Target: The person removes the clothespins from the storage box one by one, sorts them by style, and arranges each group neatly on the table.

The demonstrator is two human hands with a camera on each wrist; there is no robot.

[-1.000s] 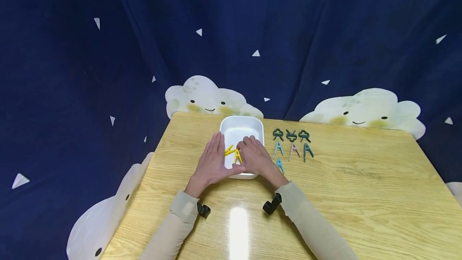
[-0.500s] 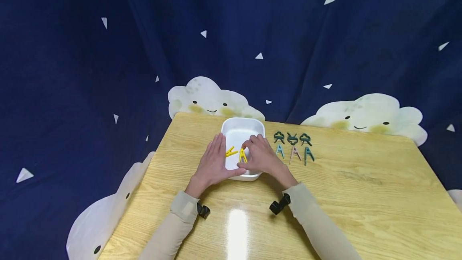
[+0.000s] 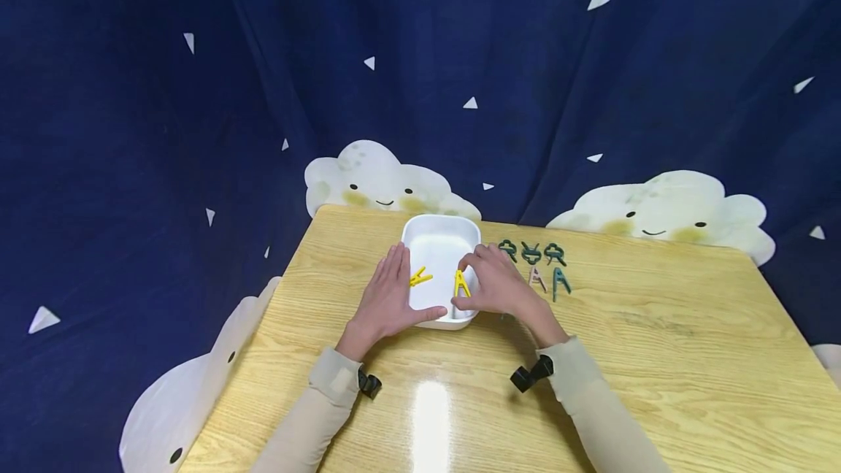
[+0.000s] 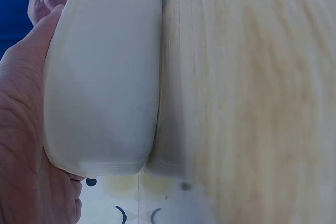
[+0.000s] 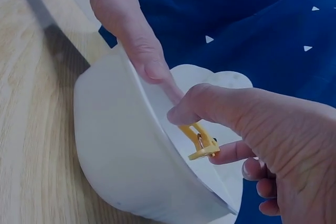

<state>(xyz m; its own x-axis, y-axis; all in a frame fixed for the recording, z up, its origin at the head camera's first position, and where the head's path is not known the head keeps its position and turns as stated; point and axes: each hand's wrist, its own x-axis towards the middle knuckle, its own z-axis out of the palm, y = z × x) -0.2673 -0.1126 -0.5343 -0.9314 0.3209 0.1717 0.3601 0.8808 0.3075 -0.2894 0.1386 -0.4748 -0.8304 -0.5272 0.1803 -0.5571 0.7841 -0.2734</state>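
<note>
A white tub [image 3: 439, 250] stands at the back of the wooden table. My left hand [image 3: 383, 299] rests along its left side, fingers straight, thumb stretched over the near rim. My right hand [image 3: 501, 289] is over the tub's right rim and pinches a yellow clothespin [image 5: 203, 142] between thumb and index finger; the right wrist view shows the other fingers loosely bent. Another yellow clothespin [image 3: 420, 277] lies inside the tub by my left fingers. In the left wrist view the tub's outer wall [image 4: 105, 77] lies against my left hand [image 4: 21, 140].
Right of the tub, three dark green clips [image 3: 531, 253] form a row. Below them lie a pink clothespin [image 3: 537, 279] and a teal clothespin [image 3: 561, 283]. My right hand covers the spot just beside the tub. A dark blue curtain [image 3: 420, 79] hangs behind the table.
My right hand has moved to the right with the yellow clothespin, from the tub's middle to its right rim, covering the light blue clothespins. My left hand stays on the tub.
</note>
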